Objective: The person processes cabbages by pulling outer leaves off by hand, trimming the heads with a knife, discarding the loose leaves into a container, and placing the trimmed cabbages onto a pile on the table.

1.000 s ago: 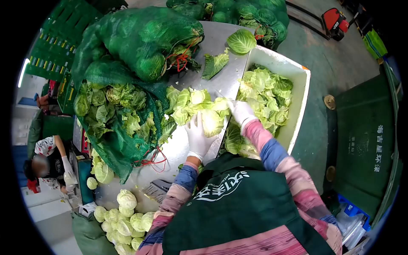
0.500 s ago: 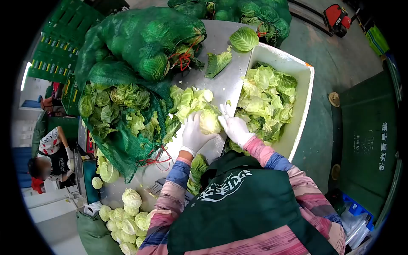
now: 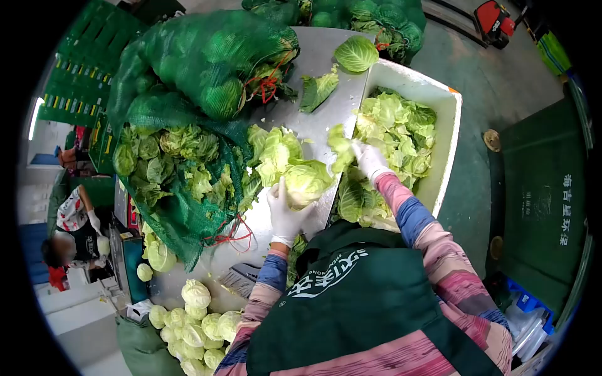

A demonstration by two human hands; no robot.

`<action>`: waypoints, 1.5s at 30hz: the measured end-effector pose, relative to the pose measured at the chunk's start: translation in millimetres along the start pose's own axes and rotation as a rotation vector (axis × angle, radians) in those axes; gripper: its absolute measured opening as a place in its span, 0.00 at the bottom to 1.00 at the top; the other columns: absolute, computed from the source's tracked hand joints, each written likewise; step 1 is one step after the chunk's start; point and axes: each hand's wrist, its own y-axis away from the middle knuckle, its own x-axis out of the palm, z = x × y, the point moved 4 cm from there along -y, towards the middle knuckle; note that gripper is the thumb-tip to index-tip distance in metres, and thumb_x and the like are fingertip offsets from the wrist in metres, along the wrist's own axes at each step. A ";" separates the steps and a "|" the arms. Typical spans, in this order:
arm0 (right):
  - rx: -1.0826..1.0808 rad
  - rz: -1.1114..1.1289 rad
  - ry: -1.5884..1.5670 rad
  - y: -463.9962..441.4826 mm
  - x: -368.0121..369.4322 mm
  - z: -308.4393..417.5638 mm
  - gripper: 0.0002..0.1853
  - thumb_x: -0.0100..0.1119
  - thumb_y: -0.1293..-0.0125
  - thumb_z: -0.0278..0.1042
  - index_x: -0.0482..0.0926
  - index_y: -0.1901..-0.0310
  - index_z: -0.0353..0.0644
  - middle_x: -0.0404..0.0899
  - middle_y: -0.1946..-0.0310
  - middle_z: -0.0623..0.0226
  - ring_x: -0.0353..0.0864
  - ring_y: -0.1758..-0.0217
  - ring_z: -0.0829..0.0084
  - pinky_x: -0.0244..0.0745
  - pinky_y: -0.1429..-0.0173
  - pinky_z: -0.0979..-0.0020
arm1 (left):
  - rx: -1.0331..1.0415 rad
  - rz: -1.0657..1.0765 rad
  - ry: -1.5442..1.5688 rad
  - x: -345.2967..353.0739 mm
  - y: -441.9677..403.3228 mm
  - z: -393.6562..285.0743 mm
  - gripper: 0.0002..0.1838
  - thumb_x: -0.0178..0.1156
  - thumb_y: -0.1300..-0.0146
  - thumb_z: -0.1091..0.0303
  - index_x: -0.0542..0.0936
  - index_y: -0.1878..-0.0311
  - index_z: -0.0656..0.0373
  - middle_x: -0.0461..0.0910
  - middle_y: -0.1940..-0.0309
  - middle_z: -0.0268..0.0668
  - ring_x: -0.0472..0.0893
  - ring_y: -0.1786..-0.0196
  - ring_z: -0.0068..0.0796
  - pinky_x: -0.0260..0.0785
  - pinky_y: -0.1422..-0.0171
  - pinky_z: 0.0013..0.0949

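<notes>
My left hand [image 3: 288,212], in a white glove, grips a pale green cabbage [image 3: 306,183] from its near left side, above the metal table [image 3: 321,135]. Between the fingers of my gloved right hand [image 3: 370,159] is a loose cabbage leaf [image 3: 340,149], held at the left rim of the white bin [image 3: 446,150]. Cabbage leaves [image 3: 395,125] are heaped inside that bin. Just beyond the held cabbage lie more pale leaves [image 3: 276,150]. One green cabbage [image 3: 356,54] rests at the table's far corner.
Green mesh sacks of cabbages [image 3: 207,62] stand at the far left, one with red string. Trimmed cabbages [image 3: 194,326] are piled at the lower left near a grey fork-like tool [image 3: 241,279]. A co-worker [image 3: 78,225] is at left. A large green bin [image 3: 542,207] stands right.
My right hand has moved right, away from the cabbage, with a leaf now in its fingers. The cabbage has turned in my left hand, which has shifted slightly toward me.
</notes>
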 end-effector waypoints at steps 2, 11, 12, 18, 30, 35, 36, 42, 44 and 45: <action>-0.011 0.019 0.064 1.0 4.6 7.7 0.26 0.41 0.29 0.56 0.75 0.42 0.47 0.82 0.62 0.47 0.81 0.59 0.48 0.74 0.54 0.54 | -0.115 0.044 0.126 -5.6 -1.6 22.5 0.54 0.79 0.62 0.56 0.61 0.33 0.68 0.65 0.46 0.54 0.68 0.42 0.50 0.63 0.36 0.41; -0.427 0.165 0.029 94.4 24.2 104.1 0.34 0.39 0.28 0.53 0.50 0.28 0.41 0.80 0.74 0.45 0.80 0.73 0.49 0.73 0.67 0.53 | 0.087 0.085 -0.188 -1.3 -30.2 -14.4 0.54 0.77 0.62 0.50 0.63 0.35 0.70 0.68 0.45 0.55 0.69 0.42 0.52 0.64 0.37 0.42; -0.427 0.165 0.029 95.7 24.8 103.1 0.34 0.39 0.28 0.53 0.50 0.28 0.41 0.80 0.74 0.45 0.80 0.73 0.49 0.73 0.67 0.53 | 0.031 0.158 -0.231 0.3 -34.2 -16.7 0.55 0.77 0.63 0.49 0.62 0.34 0.69 0.68 0.45 0.55 0.70 0.42 0.52 0.65 0.38 0.42; -0.238 0.154 -0.062 87.0 18.8 90.7 0.33 0.39 0.27 0.51 0.53 0.29 0.37 0.79 0.77 0.46 0.80 0.72 0.49 0.73 0.65 0.54 | 0.098 0.245 -0.314 3.0 -46.3 -36.3 0.58 0.78 0.66 0.52 0.59 0.31 0.62 0.68 0.47 0.56 0.77 0.53 0.51 0.75 0.53 0.42; -0.293 0.084 -0.015 88.9 18.9 91.9 0.33 0.40 0.27 0.50 0.52 0.29 0.38 0.80 0.74 0.46 0.80 0.73 0.48 0.75 0.67 0.52 | -0.077 0.307 -0.263 16.0 -49.5 -36.9 0.56 0.74 0.63 0.46 0.59 0.31 0.56 0.68 0.50 0.58 0.81 0.61 0.53 0.76 0.59 0.43; -0.384 0.049 -0.087 60.4 26.8 75.0 0.29 0.41 0.27 0.52 0.63 0.33 0.42 0.79 0.76 0.47 0.79 0.78 0.53 0.73 0.71 0.57 | -0.052 0.197 -0.251 13.6 -39.8 -38.3 0.55 0.73 0.61 0.42 0.61 0.32 0.62 0.70 0.54 0.58 0.80 0.63 0.53 0.76 0.62 0.44; -0.112 0.175 -0.261 44.1 26.8 59.8 0.27 0.41 0.28 0.54 0.71 0.41 0.40 0.80 0.76 0.49 0.80 0.75 0.53 0.73 0.67 0.57 | -0.089 0.224 -0.245 9.6 -35.8 -42.4 0.55 0.73 0.60 0.45 0.59 0.32 0.62 0.70 0.53 0.57 0.79 0.62 0.53 0.76 0.61 0.44; 0.054 0.217 -0.385 35.4 22.9 19.9 0.27 0.47 0.31 0.56 0.78 0.46 0.41 0.79 0.77 0.49 0.81 0.72 0.52 0.74 0.62 0.57 | -0.034 0.210 0.031 0.8 3.4 12.0 0.57 0.75 0.58 0.58 0.51 0.28 0.61 0.66 0.49 0.54 0.74 0.48 0.51 0.70 0.44 0.41; -0.060 0.084 -0.234 39.4 29.7 28.0 0.29 0.47 0.31 0.57 0.71 0.39 0.43 0.79 0.76 0.48 0.80 0.73 0.52 0.74 0.63 0.57 | -0.085 0.145 0.364 -4.2 10.6 21.9 0.57 0.75 0.57 0.62 0.51 0.27 0.60 0.65 0.45 0.54 0.66 0.39 0.49 0.57 0.30 0.40; -0.170 -0.054 -0.085 42.3 30.7 37.6 0.33 0.47 0.32 0.58 0.64 0.32 0.45 0.80 0.75 0.48 0.80 0.73 0.51 0.74 0.64 0.57 | -0.094 0.141 0.358 3.0 11.1 31.8 0.57 0.75 0.57 0.62 0.51 0.27 0.60 0.65 0.45 0.54 0.66 0.39 0.49 0.57 0.30 0.40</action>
